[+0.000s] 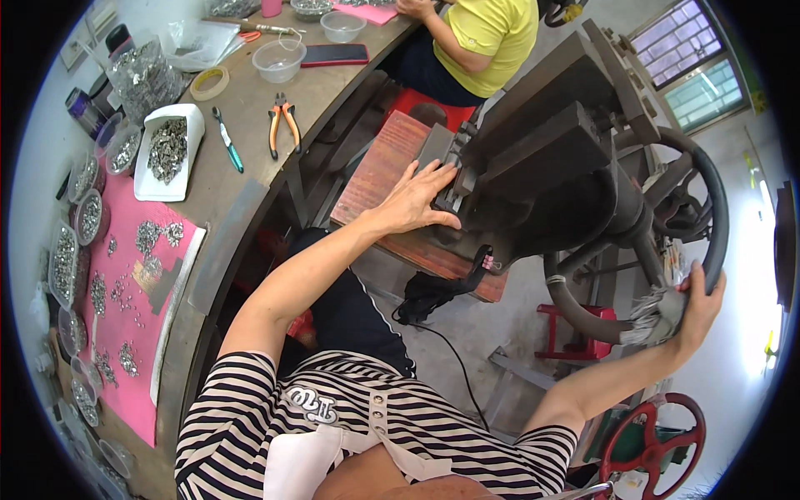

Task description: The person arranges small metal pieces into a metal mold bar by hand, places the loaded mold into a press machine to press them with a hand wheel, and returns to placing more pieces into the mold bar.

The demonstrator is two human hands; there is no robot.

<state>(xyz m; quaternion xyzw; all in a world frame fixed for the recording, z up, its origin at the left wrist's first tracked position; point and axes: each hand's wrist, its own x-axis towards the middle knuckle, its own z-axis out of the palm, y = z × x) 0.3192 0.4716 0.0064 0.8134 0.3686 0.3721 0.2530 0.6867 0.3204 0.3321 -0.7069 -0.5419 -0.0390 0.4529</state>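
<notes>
A dark metal hand press [542, 167] stands in front of me on a worn reddish wooden board [375, 171]. My left hand [414, 200] lies with fingers stretched out at the metal die block [457, 179] under the press head. Its fingertips touch the block's near side; whether a small part lies beneath them is hidden. At the right, my right hand [700, 308] is closed round the rim of the press's large black handwheel [718, 200]. Grey frayed cloth [657, 318] is wrapped round the rim beside that hand.
On the left bench, a pink mat [125, 325] bears small metal pieces, near a white scoop tray [192, 125], orange-handled pliers [284, 125] and a phone [335, 55]. A person in yellow [492, 42] sits beyond the press. A red handwheel [692, 417] stands at lower right.
</notes>
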